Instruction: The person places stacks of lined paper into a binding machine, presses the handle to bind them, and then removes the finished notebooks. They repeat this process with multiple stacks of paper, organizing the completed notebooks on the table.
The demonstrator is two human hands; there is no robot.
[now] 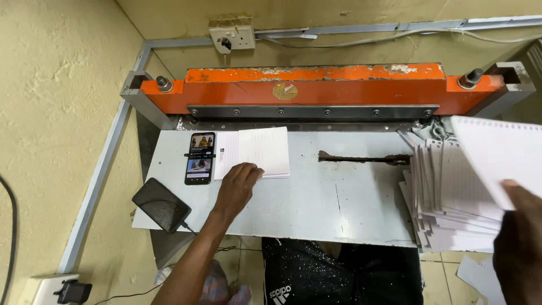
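Note:
My left hand rests flat on the lower left corner of a small stack of lined paper pads lying on the grey machine table. My right hand at the right edge grips a punched lined pad lifted above a fanned pile of similar pads. Behind them stands the orange bar of the cutting machine with a dark steel blade strip beneath it.
A lit phone lies left of the small stack. A dark phone with a cable sits at the table's front left corner. A rusty slot cuts the table's middle. A wall socket is behind; yellow walls enclose the left.

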